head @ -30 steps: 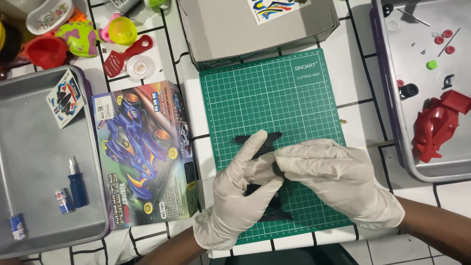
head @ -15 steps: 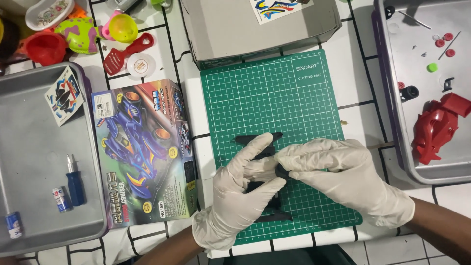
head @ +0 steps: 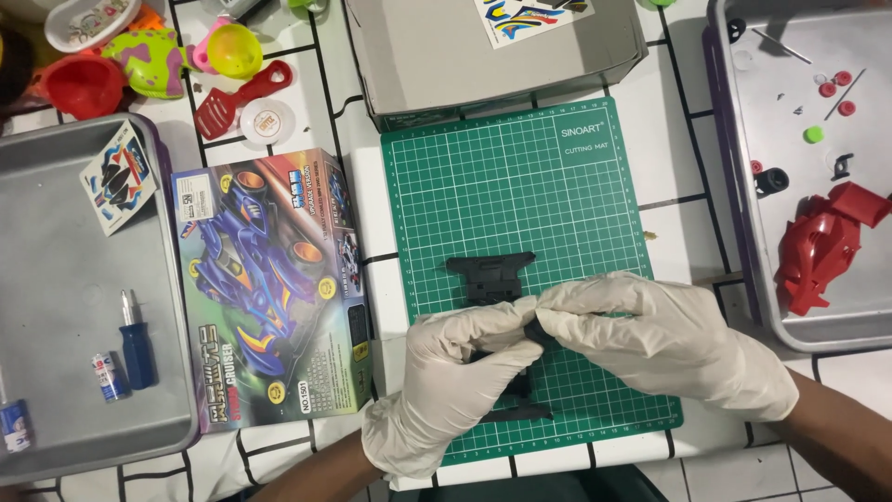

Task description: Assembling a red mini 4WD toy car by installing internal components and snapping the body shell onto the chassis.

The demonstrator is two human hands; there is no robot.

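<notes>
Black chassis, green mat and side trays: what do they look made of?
Black chassis: likely moulded plastic, matte, with sharp stepped edges and no shine; both gloved hands, left hand and right hand, are on it. Green mat: seems rubbery vinyl, dull, with a printed white grid. Left tray and right tray: probably metal, brushed grey with soft reflections and rolled rims.

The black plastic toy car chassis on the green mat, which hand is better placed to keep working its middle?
Probably the right hand: its fingertips pinch the black plastic chassis mid-body, while the left hand steadies it.
</notes>
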